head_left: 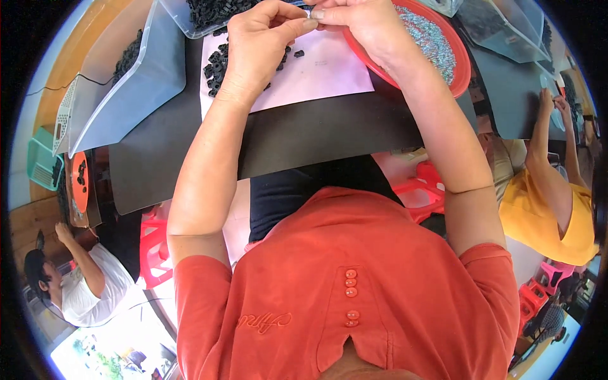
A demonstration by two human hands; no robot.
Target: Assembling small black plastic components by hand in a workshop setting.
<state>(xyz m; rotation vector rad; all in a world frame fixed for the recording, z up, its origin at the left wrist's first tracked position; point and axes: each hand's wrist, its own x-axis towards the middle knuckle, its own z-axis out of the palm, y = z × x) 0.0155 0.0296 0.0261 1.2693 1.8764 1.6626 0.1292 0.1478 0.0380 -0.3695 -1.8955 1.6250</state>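
At the top of the head view my left hand (263, 44) and my right hand (367, 28) meet fingertip to fingertip, both closed in a pinch. Whatever they pinch is tiny and mostly hidden by the fingers. Small black plastic parts (217, 71) lie in a loose pile around my left wrist, on a sheet of white paper (323, 79). One black part (299, 54) sits apart from the pile. Under my right forearm stands a round red tray (464, 73), filled with small shiny silvery metal pieces (434, 44).
A translucent bin (145, 82) stands left on the dark table (316, 136); another bin (183, 22) full of black parts is at the far edge. Co-workers sit left, in a white shirt (104, 285), and right, in yellow (544, 218). Red stools (421, 193) stand below.
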